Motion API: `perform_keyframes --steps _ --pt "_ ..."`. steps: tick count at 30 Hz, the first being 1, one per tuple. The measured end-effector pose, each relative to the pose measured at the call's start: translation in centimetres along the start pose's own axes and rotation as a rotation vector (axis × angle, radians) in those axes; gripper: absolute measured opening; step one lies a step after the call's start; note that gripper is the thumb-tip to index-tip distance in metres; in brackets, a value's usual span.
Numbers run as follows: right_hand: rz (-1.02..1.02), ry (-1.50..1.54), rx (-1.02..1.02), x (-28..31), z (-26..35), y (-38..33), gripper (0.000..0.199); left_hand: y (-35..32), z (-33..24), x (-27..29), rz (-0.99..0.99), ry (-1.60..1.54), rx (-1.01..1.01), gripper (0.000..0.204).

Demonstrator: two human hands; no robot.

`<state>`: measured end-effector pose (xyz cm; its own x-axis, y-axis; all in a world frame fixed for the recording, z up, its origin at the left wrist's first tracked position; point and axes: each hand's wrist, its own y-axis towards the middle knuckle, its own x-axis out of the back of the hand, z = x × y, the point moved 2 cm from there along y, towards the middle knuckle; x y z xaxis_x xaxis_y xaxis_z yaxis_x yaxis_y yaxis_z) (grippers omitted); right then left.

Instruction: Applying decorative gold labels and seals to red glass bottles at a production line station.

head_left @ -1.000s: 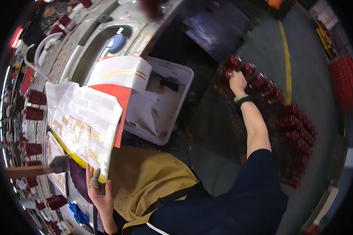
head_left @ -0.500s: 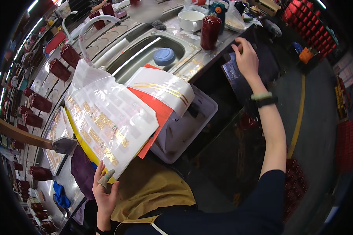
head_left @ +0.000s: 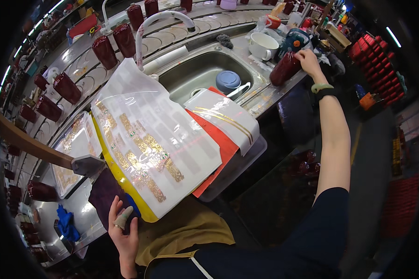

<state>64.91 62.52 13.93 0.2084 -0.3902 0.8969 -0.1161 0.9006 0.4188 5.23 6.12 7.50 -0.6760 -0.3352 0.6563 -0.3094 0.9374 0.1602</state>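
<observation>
My right hand (head_left: 308, 63) is stretched out to the far right, its fingers closed on the upper end of a glossy dark red jar (head_left: 284, 70). The jar stands tilted in view at the counter's edge. My left hand (head_left: 124, 231) is low at the left, fingers apart and holding nothing, with a pale cover on one finger. It lies by a dark purple cloth (head_left: 104, 195) and the corner of a yellow sheet (head_left: 146, 215). On top rests a stack of clear-covered sheets of gold decals (head_left: 149, 144). A red sheet (head_left: 219, 139) and a white sheet with gold stripes (head_left: 226, 116) lie beside it.
Behind the sheets is a sink (head_left: 195, 69) with a blue bowl (head_left: 228, 81) and a curved white tap (head_left: 165, 17). A white cup (head_left: 262, 45) stands beyond it. More red jars (head_left: 104, 52) line the left. A wooden handle (head_left: 37, 144) juts in.
My right hand has moved from free air onto the red jar, which now leans in view. My left hand has come off the sheets' corner. The view has shifted.
</observation>
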Motion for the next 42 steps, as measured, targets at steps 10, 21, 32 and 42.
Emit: perform_keyframes --steps 10,21,32,42 --pt "0.032 0.725 -0.069 9.2 4.3 -6.1 0.023 1.1 0.8 1.4 -0.126 -0.005 -0.157 0.027" --pt "-0.045 1.110 -0.070 12.7 17.4 -4.9 0.030 -0.9 2.9 4.7 -0.206 -0.109 -0.191 0.026" --pt "0.155 1.411 0.075 6.6 40.7 -2.0 0.023 -2.9 5.4 9.3 -0.403 -0.025 -0.178 0.027" --pt "-0.115 0.975 -0.062 7.1 50.3 4.3 0.028 -3.6 8.6 11.0 -0.447 -0.068 -0.100 0.028"
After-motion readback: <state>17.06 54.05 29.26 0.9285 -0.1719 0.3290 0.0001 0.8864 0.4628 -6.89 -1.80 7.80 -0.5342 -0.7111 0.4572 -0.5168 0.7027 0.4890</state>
